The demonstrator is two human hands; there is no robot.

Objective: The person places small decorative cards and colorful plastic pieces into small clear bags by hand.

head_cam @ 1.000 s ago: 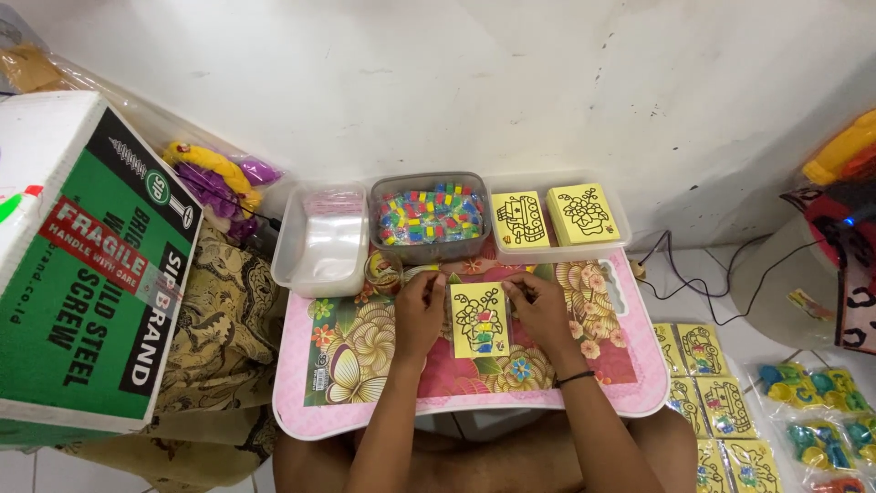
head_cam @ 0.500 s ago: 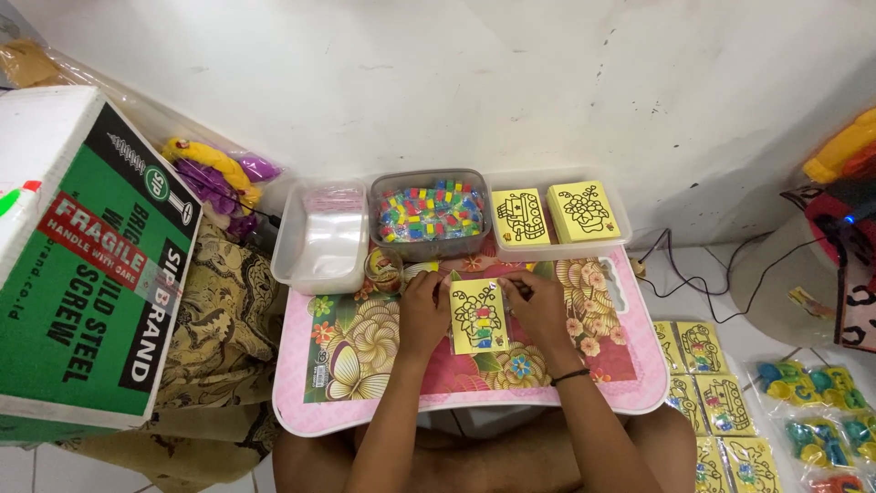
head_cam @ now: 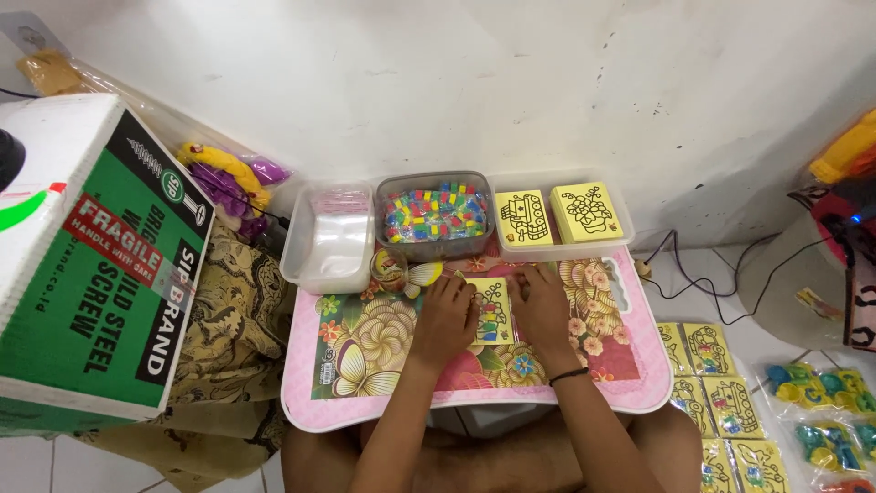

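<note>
Left hand (head_cam: 444, 310) and right hand (head_cam: 539, 306) both press flat, fingers down, on a yellow picture card (head_cam: 493, 310) lying on the pink flowered tabletop (head_cam: 365, 356); neither hand closes around it. Card sits at the tabletop's centre, between the hands. Behind it stand three tubs: clear bags (head_cam: 328, 233), coloured blocks (head_cam: 433, 215), two stacks of yellow cards (head_cam: 557, 215). A green cardboard box (head_cam: 91, 274) stands left.

Three plastic tubs (head_cam: 327, 239) are sitting in a row on one pink table (head_cam: 365, 406). Two stacks of yellow cards (head_cam: 557, 215) are lying in the rightmost tub, and one green cardboard box (head_cam: 100, 274) is standing beside the table.
</note>
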